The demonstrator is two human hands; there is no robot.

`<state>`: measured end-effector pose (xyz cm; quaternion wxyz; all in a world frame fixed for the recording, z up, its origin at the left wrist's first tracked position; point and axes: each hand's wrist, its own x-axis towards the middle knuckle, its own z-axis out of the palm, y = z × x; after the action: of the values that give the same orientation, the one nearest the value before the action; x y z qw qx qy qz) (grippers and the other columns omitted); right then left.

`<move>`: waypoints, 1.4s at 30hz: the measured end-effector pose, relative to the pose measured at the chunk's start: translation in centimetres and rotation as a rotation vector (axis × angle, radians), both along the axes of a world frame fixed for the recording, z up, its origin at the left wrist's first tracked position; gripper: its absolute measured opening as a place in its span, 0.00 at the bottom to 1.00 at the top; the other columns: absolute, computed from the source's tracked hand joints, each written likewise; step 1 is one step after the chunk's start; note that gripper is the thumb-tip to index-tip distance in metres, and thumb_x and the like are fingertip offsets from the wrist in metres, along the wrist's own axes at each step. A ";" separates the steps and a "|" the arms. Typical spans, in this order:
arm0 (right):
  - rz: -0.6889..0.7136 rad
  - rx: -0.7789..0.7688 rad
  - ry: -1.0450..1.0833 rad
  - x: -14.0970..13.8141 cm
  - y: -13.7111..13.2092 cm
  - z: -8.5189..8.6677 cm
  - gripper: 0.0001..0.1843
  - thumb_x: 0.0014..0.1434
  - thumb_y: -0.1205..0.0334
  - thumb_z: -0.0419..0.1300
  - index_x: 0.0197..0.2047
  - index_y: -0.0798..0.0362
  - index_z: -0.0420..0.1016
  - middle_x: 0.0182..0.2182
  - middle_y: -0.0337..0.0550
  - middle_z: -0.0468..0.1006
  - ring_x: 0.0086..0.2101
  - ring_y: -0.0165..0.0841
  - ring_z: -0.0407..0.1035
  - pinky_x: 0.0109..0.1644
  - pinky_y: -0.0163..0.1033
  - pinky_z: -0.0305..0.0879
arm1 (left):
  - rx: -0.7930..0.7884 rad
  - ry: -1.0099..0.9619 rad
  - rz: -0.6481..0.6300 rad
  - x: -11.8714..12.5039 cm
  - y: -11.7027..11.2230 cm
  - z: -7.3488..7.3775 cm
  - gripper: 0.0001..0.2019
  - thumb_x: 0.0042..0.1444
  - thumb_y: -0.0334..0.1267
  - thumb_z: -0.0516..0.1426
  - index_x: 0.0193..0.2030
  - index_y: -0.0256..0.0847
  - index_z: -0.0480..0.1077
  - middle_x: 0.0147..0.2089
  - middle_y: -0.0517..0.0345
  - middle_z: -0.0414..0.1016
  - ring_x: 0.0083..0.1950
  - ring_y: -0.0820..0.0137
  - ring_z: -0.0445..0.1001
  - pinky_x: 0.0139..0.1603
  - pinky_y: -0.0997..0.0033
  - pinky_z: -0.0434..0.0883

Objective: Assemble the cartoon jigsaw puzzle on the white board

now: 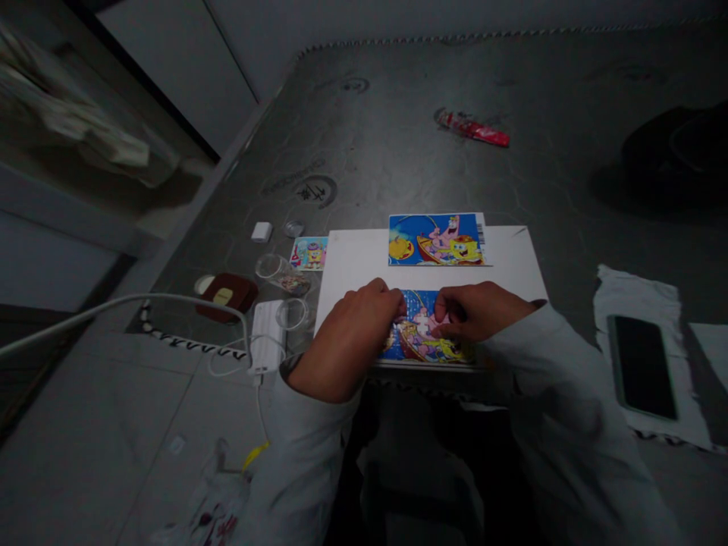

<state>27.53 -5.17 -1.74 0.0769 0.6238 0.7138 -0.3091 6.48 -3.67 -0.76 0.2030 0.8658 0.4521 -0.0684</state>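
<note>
A small cartoon jigsaw puzzle [424, 337] lies at the near edge of a white board [356, 262] on a grey mattress. My left hand [346, 334] rests on the puzzle's left side, fingers curled and pressed down on it. My right hand [475, 311] sits on its right side, fingertips pinched over a piece near the middle. A printed picture of the same cartoon [437, 240] lies at the board's far edge. Both forearms wear pale sleeves.
Left of the board are a small cartoon card [310, 252], clear plastic cups [278, 271], a white charger [267, 334] with cable, and a brown case [227, 294]. A phone [642, 364] lies on white cloth at right. A red wrapper [475, 129] lies farther back.
</note>
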 end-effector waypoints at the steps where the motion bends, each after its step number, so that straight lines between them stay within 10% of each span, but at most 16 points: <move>1: -0.001 -0.006 -0.004 0.0 0.0 0.1 0.09 0.55 0.56 0.71 0.34 0.47 0.75 0.25 0.34 0.79 0.28 0.32 0.72 0.33 0.38 0.61 | -0.010 -0.022 0.000 -0.2 0.1 -0.1 0.11 0.71 0.33 0.52 0.49 0.41 0.77 0.50 0.49 0.78 0.46 0.58 0.78 0.45 0.60 0.70; 42: -0.005 -0.019 -0.014 0.0 0.1 0.0 0.09 0.55 0.58 0.71 0.35 0.47 0.74 0.26 0.33 0.79 0.29 0.31 0.73 0.34 0.37 0.60 | -0.120 -0.182 0.287 2.7 -1.0 -0.7 0.07 0.63 0.42 0.63 0.45 0.47 0.81 0.39 0.55 0.84 0.40 0.58 0.80 0.45 0.57 0.72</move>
<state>27.49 -5.08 -1.77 0.0870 0.6269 0.7089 -0.3114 9.22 -4.65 -1.43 0.3022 0.7812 0.5461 0.0133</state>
